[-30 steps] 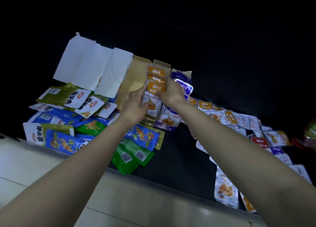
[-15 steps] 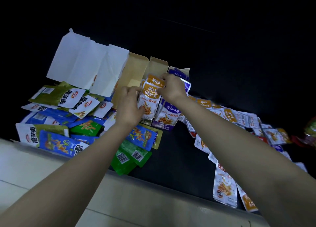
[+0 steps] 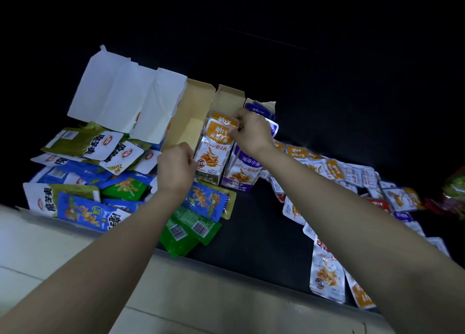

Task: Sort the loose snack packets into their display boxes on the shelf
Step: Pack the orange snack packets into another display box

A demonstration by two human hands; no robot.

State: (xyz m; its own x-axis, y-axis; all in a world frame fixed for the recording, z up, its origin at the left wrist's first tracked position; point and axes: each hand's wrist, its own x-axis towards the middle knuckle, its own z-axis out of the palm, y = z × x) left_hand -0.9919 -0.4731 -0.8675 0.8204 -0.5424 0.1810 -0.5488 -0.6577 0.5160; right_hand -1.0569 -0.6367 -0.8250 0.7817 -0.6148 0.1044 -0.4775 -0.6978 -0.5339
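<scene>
Two small display boxes stand side by side on the dark shelf: an orange box (image 3: 214, 162) with its brown flap raised, and a purple box (image 3: 245, 172) to its right. A stack of orange snack packets (image 3: 219, 129) sits upright in the orange box. My right hand (image 3: 251, 132) pinches the tops of those packets. My left hand (image 3: 177, 168) is curled against the box's lower left corner. Loose orange, purple and red small packets (image 3: 352, 175) lie scattered to the right. Blue, green and olive larger packets (image 3: 83, 180) are piled to the left.
A big box with raised white flaps (image 3: 123, 97) stands behind the left pile. Two more orange packets (image 3: 327, 275) lie near the shelf's front edge (image 3: 226, 263) at the right. A pale ledge runs below the shelf. Dark bare shelf lies in front of the boxes.
The orange packets went from being held above the box down into it. My left hand slid from the packets to the box's lower left corner. My right hand stayed on the packet tops.
</scene>
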